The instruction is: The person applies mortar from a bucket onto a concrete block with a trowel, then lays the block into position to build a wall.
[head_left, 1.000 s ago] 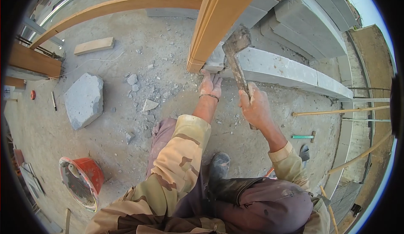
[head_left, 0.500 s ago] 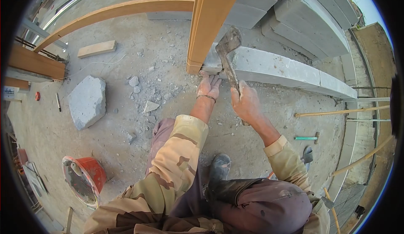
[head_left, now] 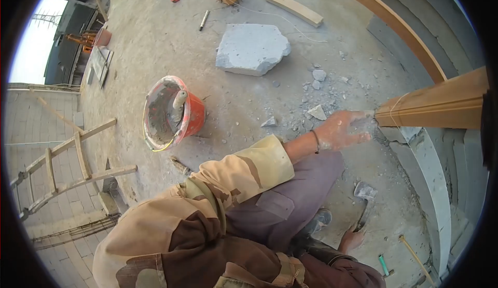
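Note:
My left hand (head_left: 340,131) reaches out with thumb and fingers apart, nothing between them. Its fingertips come right up to the foot of the brown wooden post (head_left: 436,106), beside the end of the grey block row (head_left: 433,176). Lower down, my right hand (head_left: 353,240) is closed around the handle of a hatchet (head_left: 365,191), low by my boot (head_left: 319,220). The hatchet's dusty head points away from me. A thin string (head_left: 397,109) is looped around the post.
An orange bucket (head_left: 194,114) of mortar with a trowel (head_left: 178,106) in it stands to the left. Beyond it lie a broken block (head_left: 251,47), rubble (head_left: 317,113) and a wood piece (head_left: 294,9). A green-handled hammer (head_left: 383,265) lies at the lower right, a wooden ladder (head_left: 78,156) at far left.
The view has swung left, bringing the bucket nearer the middle. My left hand has come off the block end, fingers spread. My right hand has lowered the hatchet from the block row toward my boot.

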`<state>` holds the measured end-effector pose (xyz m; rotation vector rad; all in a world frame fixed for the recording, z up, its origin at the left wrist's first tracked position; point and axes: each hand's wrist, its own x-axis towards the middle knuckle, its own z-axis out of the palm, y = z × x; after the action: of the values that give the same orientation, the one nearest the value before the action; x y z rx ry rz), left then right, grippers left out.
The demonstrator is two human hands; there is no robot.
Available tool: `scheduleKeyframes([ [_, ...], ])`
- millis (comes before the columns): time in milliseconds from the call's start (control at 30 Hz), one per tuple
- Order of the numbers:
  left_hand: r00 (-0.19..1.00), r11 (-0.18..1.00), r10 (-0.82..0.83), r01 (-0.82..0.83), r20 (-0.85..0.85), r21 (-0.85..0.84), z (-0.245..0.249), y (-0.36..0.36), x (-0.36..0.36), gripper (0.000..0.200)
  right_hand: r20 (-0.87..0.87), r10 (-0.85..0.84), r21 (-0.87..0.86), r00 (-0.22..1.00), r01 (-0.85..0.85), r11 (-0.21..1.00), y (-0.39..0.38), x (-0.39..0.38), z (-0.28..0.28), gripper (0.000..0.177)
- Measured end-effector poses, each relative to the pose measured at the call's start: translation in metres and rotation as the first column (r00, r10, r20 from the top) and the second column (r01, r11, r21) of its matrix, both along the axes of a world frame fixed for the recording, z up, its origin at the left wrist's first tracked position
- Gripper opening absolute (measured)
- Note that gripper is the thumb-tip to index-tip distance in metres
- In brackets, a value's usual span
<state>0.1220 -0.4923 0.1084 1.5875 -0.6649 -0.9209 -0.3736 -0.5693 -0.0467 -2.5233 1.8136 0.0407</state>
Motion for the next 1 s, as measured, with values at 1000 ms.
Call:
scheduleKeyframes([
  [1000,0.538,0.793,0.321,-0.602,-0.78,-0.089,0.156,0.181,0.046,0.032,0.746,-0.106,0.651,0.658,-0.686,0.326,0.182,0.351,0.386,0.051],
])
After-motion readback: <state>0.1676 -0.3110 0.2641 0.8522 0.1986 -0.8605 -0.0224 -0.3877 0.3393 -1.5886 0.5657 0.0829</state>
